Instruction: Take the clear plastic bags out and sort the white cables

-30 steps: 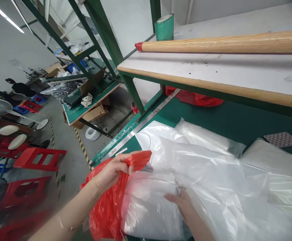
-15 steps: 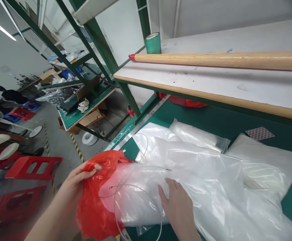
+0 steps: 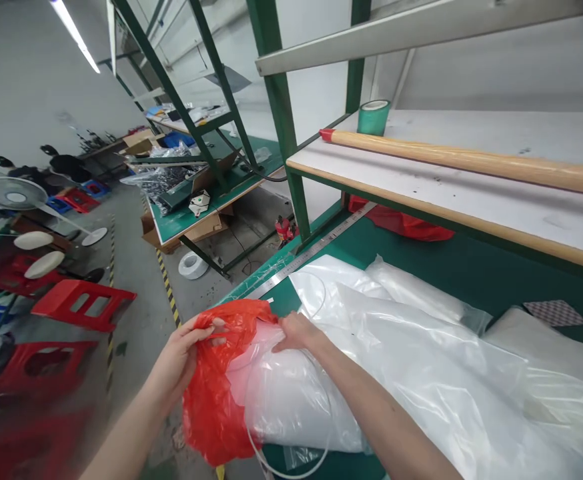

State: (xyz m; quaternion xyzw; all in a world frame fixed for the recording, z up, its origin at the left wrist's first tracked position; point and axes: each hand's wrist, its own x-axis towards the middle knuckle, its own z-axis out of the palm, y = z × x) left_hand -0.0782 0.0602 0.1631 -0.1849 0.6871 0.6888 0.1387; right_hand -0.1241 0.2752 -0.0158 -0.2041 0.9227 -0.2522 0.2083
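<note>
Item one: red plastic bag, hanging over the near left corner of the green worktop. My left hand is gripping its upper rim, fingers curled and pinched on the red film.

Item two: clear plastic bags, a loose stack lying along the near edge of the worktop, one end sitting inside the red bag's mouth. My right hand is resting on that end, fingertips pressed down onto the clear film just beside the red rim; whether it is actually pinching the film, I cannot tell.

Item three: thin clear tubing, looping out under the stack at the near edge.

Item four: steel ruler, lying along the left edge of the worktop.

Item five: wooden pole and green tape roll, sitting on the white shelf above the far side.
</note>
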